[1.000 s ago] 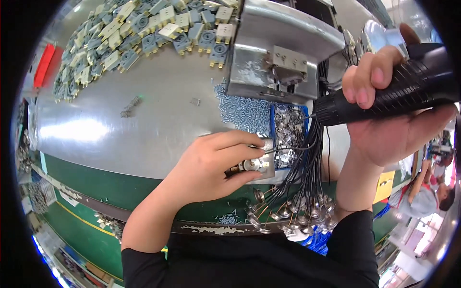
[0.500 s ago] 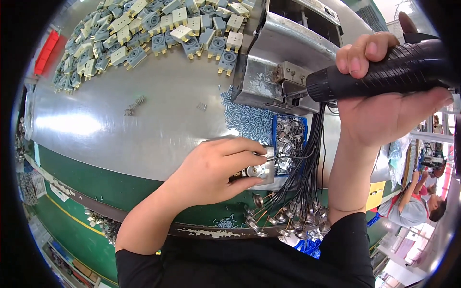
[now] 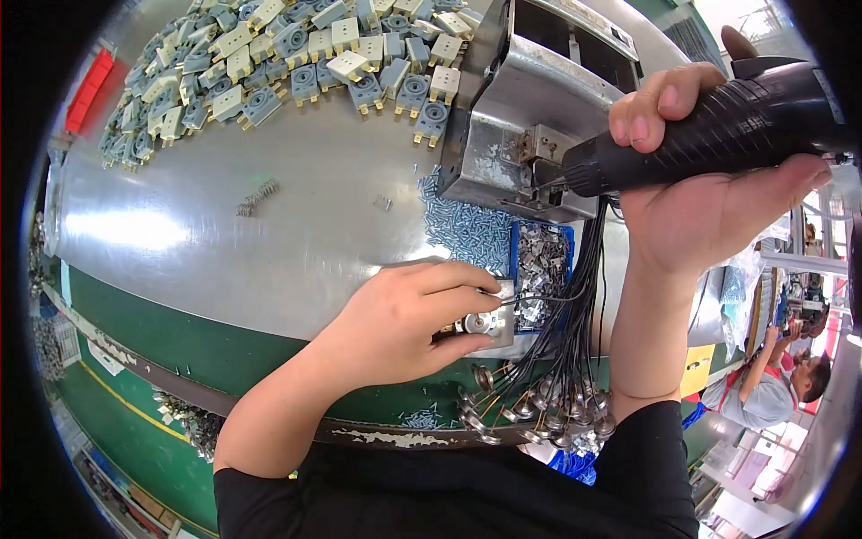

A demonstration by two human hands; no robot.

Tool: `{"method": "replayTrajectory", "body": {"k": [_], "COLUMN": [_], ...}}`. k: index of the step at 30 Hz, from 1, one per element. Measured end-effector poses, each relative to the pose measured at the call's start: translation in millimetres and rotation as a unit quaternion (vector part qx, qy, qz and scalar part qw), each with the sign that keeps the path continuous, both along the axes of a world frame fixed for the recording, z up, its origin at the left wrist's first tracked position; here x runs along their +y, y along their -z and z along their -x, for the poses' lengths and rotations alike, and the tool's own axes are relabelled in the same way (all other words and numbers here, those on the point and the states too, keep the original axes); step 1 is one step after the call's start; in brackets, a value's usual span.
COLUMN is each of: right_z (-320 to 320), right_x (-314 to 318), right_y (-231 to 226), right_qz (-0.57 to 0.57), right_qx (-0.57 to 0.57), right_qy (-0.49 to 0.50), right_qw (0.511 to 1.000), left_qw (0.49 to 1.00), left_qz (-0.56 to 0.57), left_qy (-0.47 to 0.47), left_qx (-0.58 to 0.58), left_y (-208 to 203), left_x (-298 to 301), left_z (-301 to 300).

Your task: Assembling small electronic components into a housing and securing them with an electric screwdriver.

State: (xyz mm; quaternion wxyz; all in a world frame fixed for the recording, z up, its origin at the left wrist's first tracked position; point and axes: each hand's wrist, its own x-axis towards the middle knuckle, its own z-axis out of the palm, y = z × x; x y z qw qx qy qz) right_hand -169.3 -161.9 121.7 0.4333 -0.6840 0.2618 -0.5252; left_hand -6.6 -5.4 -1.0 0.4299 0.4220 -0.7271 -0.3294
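My left hand (image 3: 404, 310) is closed around a small metal assembly (image 3: 505, 331), a square plate with a round disc, at the bench's front edge. A black lead runs from near its fingers toward a wire bundle. My right hand (image 3: 678, 216) grips a black electric screwdriver (image 3: 709, 126), tilted with its nose to the left. The bit reaches a small bracket on the front of a worn metal box (image 3: 476, 166); the exact tip is hard to make out. Just below lie loose silver screws (image 3: 467, 225) and a blue tray (image 3: 514, 247) of small metal clips.
Grey and cream plastic parts with brass tabs (image 3: 346, 67) are heaped at the far left. Springs (image 3: 258, 196) lie on the metal bench (image 3: 314, 216). Black wires (image 3: 588, 269) end in round metal discs (image 3: 557, 409) over the front edge. Another person (image 3: 763, 386) is at the right.
The screwdriver and my right hand have shifted slightly left, its nose moving closer to the bracket on the metal box. My left hand keeps its hold, nearly still.
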Motion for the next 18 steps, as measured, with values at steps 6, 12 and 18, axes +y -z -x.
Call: {"method": "replayTrajectory", "body": {"k": [6, 12, 18], "right_z": [23, 22, 47], "right_x": [-25, 3, 52], "right_y": [20, 10, 12], "right_qz": [-0.012, -0.024, -0.08], "right_qx": [-0.154, -0.1, -0.067], "right_qy": [-0.209, -0.253, -0.273], "right_qw": [0.966, 0.962, 0.956], "left_qw": [1.0, 1.0, 1.0], "left_qz": [-0.005, 0.0, -0.021], "left_qy": [0.003, -0.004, -0.011], "left_qx": [0.004, 0.02, 0.018], "left_y": [-2, 8, 10], "left_x": [2, 3, 4], "left_z": [2, 1, 1]}}
